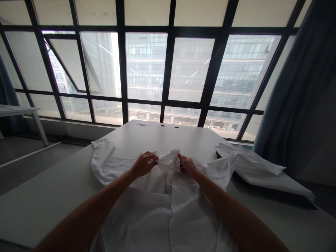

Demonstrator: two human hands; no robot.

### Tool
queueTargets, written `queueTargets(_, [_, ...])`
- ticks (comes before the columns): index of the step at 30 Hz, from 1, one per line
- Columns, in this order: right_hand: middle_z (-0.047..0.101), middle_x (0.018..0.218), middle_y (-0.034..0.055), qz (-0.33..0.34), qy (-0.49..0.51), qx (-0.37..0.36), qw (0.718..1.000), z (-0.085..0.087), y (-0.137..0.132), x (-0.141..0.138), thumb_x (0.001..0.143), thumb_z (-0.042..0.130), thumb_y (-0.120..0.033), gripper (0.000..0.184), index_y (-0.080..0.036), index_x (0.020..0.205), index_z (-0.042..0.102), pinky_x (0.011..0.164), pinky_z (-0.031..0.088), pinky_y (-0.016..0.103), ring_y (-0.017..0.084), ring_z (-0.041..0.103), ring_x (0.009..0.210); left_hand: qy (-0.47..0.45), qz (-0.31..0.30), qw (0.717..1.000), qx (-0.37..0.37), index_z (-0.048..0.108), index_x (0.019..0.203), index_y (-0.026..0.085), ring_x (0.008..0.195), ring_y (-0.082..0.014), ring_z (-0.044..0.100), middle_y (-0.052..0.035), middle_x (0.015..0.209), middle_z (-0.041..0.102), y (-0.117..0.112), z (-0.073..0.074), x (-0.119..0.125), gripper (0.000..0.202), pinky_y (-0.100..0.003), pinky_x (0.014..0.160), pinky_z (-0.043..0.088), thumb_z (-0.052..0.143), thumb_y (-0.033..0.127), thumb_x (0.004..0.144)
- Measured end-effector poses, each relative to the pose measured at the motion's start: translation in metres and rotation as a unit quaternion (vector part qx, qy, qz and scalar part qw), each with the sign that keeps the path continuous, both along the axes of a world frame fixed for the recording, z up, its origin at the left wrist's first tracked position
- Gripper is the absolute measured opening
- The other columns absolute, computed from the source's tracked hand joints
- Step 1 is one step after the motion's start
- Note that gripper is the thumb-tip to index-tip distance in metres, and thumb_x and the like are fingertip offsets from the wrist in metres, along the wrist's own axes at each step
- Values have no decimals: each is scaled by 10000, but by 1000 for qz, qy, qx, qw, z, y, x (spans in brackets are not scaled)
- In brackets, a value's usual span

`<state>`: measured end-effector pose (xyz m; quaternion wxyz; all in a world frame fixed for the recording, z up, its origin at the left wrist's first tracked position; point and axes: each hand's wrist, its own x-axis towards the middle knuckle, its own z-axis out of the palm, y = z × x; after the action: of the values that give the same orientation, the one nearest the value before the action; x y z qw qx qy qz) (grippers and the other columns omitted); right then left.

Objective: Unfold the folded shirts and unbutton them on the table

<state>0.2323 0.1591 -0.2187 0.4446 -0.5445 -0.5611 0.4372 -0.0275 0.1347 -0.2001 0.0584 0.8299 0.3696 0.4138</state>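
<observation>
Has white button-front cloth shirt point(154, 211) lying lengthwise, collar point(169, 160) toward far edge of white surface point(157, 138). Clamps collar in fingers point(153, 157) of left hand point(144, 163) and right hand point(188, 166), equally near.

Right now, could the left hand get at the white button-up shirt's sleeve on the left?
Probably yes: the sleeve lies uncovered on the white table, with nothing standing between it and the left hand, which would likely need to release the collar first.

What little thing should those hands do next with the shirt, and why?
Maybe gently ease the crumpled collar flat: the left hand and right hand are at either side of it, and the white shirt looks smoother below.
</observation>
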Motion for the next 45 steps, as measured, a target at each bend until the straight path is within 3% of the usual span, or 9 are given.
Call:
queueTargets(6, [683,845,47,21,108,49,993,14,-2,9,634,798,-344,311,-164,838,646,591,522,265,158,626,692,-108,-11,964,-244,709,847,126,605,-131,529,-14,673,624,-2,6,4,537,-229,565,393,585,643,772])
queueTargets(13, [537,567,-61,86,101,41,990,21,0,20,557,696,-235,249,-148,788,662,407,305,188,49,391,437,5,-127,877,-463,683,733,146,546,-85,441,50,575,506,-6,15,-7,526,-203,518,341,775,628,542])
queueTargets(23, [623,691,27,162,70,8,984,37,-6,33,635,741,-535,437,-125,761,653,569,457,238,115,556,597,53,84,970,-220,617,863,166,700,-169,659,-31,722,702,-9,15,3,166,-245,659,465,524,303,873])
queueTargets(27, [525,498,-19,101,-122,47,986,39,-5,33,634,724,-480,364,-155,563,577,520,398,237,106,492,495,173,262,943,-114,660,938,152,836,-263,690,-117,839,721,-15,29,-2,269,-334,753,479,463,334,915])
queueTargets(30, [597,530,41,-38,-336,116,934,39,-8,25,676,678,-374,273,-163,517,607,610,432,269,190,604,635,239,307,917,-86,697,927,132,913,-323,685,-170,894,719,-16,33,-2,358,-409,805,479,406,342,927])
queueTargets(33, [693,696,141,-93,-335,130,929,43,-14,13,778,602,-379,294,-144,628,697,728,472,318,267,661,828,181,266,939,-118,720,829,112,874,-312,692,-176,838,722,-14,30,3,426,-425,830,485,382,352,931])
queueTargets(36, [719,778,178,-21,-239,90,967,50,-17,5,932,387,-455,505,-96,847,731,707,508,327,246,686,786,28,130,970,-204,717,931,92,852,-254,702,-158,846,733,-9,24,7,586,-373,825,513,225,404,990])
queueTargets(40, [682,1162,134,101,-198,148,964,52,-21,-5,884,529,-469,474,-166,1239,612,760,512,289,192,668,929,-12,52,985,-166,437,1413,124,1301,-224,482,-139,1414,513,-3,12,5,549,-349,1038,415,280,436,989])
queueTargets(45, [689,656,61,114,-401,180,891,35,-38,-28,832,584,-498,402,-140,706,714,592,417,248,152,589,597,181,-10,977,-114,598,1272,185,1315,-284,449,-113,1415,512,-11,-2,5,448,-411,1104,333,605,360,860])
